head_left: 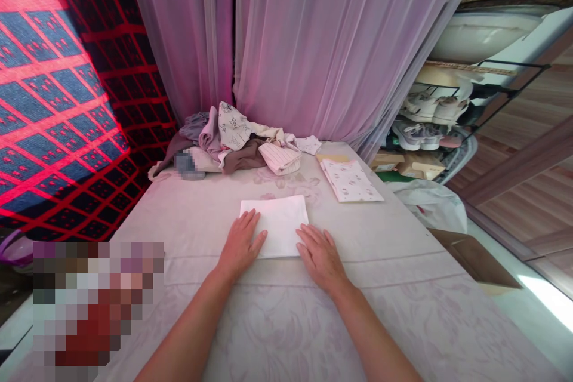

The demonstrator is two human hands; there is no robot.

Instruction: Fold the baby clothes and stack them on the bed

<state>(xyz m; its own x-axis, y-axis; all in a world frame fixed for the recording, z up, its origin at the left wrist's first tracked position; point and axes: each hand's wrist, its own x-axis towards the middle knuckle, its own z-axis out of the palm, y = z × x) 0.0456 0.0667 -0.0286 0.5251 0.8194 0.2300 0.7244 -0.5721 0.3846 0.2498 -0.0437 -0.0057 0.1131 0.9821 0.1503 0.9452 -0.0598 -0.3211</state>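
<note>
A folded white cloth (282, 227) lies flat in the middle of the covered surface. My left hand (244, 242) rests on its left part, palm down, fingers stretched out. At the right edge of the cloth my right hand (321, 255) lies flat, its fingertips touching the border. Neither hand grips anything. Farther off to the right sits a folded cloth with small printed figures (351, 180). Behind the white cloth is a loose heap of clothes, with a striped pink piece (281, 158), a white printed piece (233, 125) and a brown piece (245, 154).
Pale purple curtains (295, 42) hang along the back. A red and dark patterned fabric (58, 89) covers the left side. To the right stands a rack with shoes (418, 134) and a white basin (483, 36). A cardboard box (474, 256) is below, near a plastic bag (430, 203).
</note>
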